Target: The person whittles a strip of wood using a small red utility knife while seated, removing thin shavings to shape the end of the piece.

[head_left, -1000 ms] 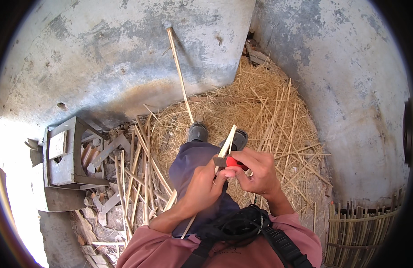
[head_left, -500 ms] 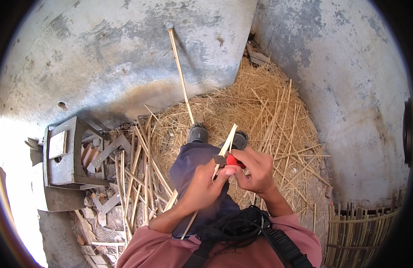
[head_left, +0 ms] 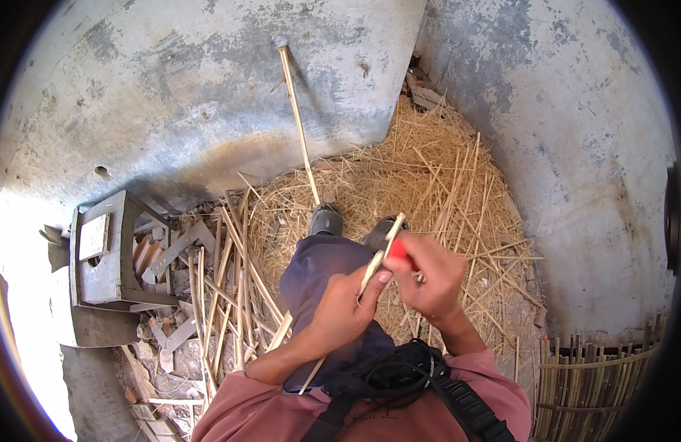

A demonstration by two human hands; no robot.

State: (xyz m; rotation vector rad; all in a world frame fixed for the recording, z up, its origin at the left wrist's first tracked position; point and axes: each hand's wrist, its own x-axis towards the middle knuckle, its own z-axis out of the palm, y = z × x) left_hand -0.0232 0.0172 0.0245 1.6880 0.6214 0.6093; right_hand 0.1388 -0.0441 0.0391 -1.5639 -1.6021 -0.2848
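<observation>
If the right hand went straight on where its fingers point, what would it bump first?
Probably the pale wooden strip in the left hand, just past the red tool in the right hand; depth is unclear.

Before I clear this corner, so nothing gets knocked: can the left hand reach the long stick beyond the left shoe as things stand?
Probably not: the left hand is occupied with a wooden strip, and the stick starts out by the left shoe, seemingly too far without leaning forward.

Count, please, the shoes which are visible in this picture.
2: the left shoe is near the lower end of the leaning stick; the right shoe is partly hidden behind the pale strip held in the left hand.
</observation>
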